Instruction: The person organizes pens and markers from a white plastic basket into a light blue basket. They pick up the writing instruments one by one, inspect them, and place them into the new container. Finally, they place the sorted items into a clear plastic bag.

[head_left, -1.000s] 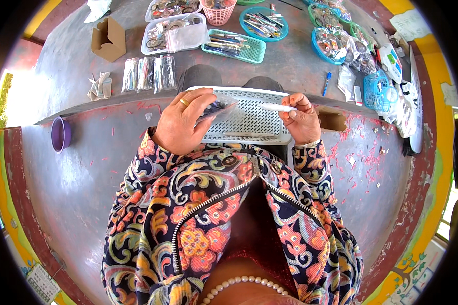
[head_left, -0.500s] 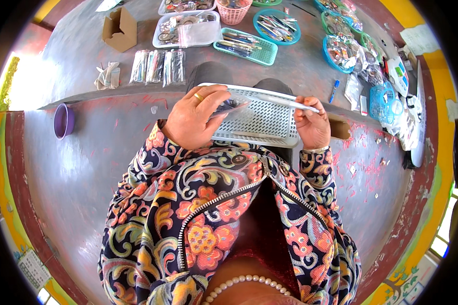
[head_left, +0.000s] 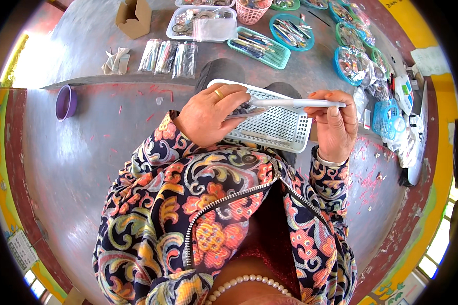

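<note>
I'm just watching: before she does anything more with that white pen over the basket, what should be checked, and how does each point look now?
1. Right hand grips the white pen: ok, fingers pinch its right end.
2. Left hand on the pen's other end: ok, though what dark piece it holds there, cannot tell.
3. White basket sits under both hands: ok.
4. Basket steady on her lap: cannot tell, its underside is hidden.
5. Teal tray of pens lies apart on the floor ahead: ok.
</note>
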